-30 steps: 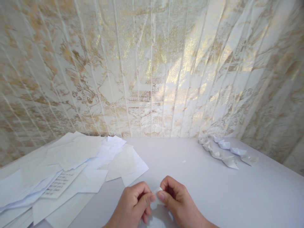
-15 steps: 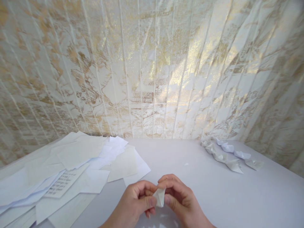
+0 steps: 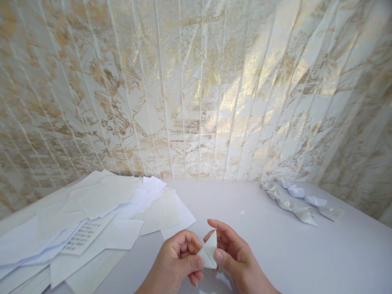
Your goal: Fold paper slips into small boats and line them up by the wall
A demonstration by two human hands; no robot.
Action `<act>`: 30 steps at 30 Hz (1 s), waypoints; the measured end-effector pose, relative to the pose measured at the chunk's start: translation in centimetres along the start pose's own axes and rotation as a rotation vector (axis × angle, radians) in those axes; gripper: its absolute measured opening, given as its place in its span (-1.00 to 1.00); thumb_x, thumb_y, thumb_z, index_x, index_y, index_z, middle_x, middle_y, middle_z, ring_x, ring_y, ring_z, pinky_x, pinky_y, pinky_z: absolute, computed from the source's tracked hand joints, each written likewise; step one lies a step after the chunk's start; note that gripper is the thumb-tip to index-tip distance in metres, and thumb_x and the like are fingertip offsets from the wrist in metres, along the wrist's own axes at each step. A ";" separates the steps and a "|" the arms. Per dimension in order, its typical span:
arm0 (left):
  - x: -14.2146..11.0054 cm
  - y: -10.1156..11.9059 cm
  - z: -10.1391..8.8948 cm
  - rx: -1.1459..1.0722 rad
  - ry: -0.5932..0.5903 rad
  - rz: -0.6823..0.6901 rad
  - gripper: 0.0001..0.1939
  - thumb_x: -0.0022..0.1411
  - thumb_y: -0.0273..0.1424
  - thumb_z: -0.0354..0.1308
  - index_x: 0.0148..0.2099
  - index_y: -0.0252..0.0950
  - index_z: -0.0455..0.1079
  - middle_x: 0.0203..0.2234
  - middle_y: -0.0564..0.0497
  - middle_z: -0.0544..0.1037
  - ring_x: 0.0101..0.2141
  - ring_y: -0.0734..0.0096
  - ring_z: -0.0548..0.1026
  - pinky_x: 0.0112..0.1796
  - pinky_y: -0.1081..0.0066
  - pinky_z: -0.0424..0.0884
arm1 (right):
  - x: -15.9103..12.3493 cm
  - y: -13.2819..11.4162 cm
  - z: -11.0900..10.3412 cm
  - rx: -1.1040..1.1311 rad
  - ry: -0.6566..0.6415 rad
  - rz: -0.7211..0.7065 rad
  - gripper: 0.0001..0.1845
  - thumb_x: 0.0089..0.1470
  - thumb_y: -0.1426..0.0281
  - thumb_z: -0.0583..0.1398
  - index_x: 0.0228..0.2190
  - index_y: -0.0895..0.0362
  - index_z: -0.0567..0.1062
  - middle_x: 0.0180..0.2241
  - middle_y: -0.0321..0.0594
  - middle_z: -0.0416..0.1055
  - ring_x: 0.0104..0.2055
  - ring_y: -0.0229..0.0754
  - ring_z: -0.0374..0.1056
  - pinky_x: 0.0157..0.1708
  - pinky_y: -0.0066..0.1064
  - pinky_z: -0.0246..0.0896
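Head view: holding folded paper [image 3: 209, 252] above desk [image 3: 284, 257], pinched in narrow grip between left hand [image 3: 177, 256] and right hand [image 3: 234, 251], with long edge toward right hand, side corner toward left.

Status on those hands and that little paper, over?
Left hand and right hand holding folded paper. Looks triangular, one tip up. Loose sheets off left, folded pieces off right; nothing seen blocking the paper.

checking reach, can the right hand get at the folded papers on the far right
Probably yes: only tabletop shows between the right hand and the folded papers, though that hand's thumb appears to be on the paper triangle.
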State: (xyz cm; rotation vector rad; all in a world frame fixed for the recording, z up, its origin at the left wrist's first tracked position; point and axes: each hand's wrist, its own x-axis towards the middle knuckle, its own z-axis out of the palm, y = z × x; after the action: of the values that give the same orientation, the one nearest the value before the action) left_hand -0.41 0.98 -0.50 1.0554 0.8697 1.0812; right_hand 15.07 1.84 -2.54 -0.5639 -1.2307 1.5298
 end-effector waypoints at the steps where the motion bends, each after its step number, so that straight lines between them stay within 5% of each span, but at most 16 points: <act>1: 0.0 0.0 0.0 0.001 -0.007 -0.006 -0.73 -0.17 -0.36 0.32 -0.48 -0.33 0.28 -0.70 0.12 0.42 -0.69 0.58 0.35 -0.67 0.60 0.21 | 0.0 0.0 0.0 0.013 -0.006 0.022 -0.53 -0.13 0.23 0.27 -0.13 0.05 0.38 -0.39 -0.23 0.37 -0.45 -0.27 0.26 -0.49 -0.46 0.14; 12: 0.5 -1.1 -0.8 0.031 -0.159 -0.158 -0.54 -0.32 -0.18 0.38 -0.53 -0.32 0.20 -0.70 0.04 0.45 -0.67 0.50 0.36 -0.64 0.53 0.22 | -0.1 -0.7 0.3 0.065 -0.092 0.132 -0.62 -0.19 0.17 0.30 -0.39 0.20 0.42 -0.55 -0.25 0.35 -0.56 -0.33 0.20 -0.54 -0.49 -0.02; 18: 0.7 -0.9 -0.6 -0.154 -0.261 -0.070 -0.59 -0.23 -0.22 0.37 -0.56 -0.33 0.21 -0.62 0.04 0.42 -0.51 0.40 0.41 -0.47 0.46 0.22 | 0.0 -1.9 0.8 0.062 -0.148 0.164 -0.57 -0.21 0.13 0.30 -0.44 0.23 0.38 -0.59 -0.32 0.25 -0.58 -0.39 0.06 -0.58 -0.52 -0.14; 30: 0.9 -1.2 -0.2 -0.363 -0.250 -0.038 -0.65 -0.21 -0.25 0.36 -0.54 -0.32 0.25 -0.66 0.07 0.39 -0.54 0.43 0.37 -0.43 0.44 0.16 | 0.1 -1.2 1.1 0.094 0.017 0.289 -0.56 -0.25 0.10 0.30 -0.56 0.16 0.26 -0.76 -0.45 0.17 -0.73 -0.48 -0.11 -0.73 -0.59 -0.33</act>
State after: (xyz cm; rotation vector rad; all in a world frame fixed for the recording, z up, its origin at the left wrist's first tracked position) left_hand -0.05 1.76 -1.79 0.8421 0.4686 1.0035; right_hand 14.61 1.42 -1.02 -0.7147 -1.0924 1.8096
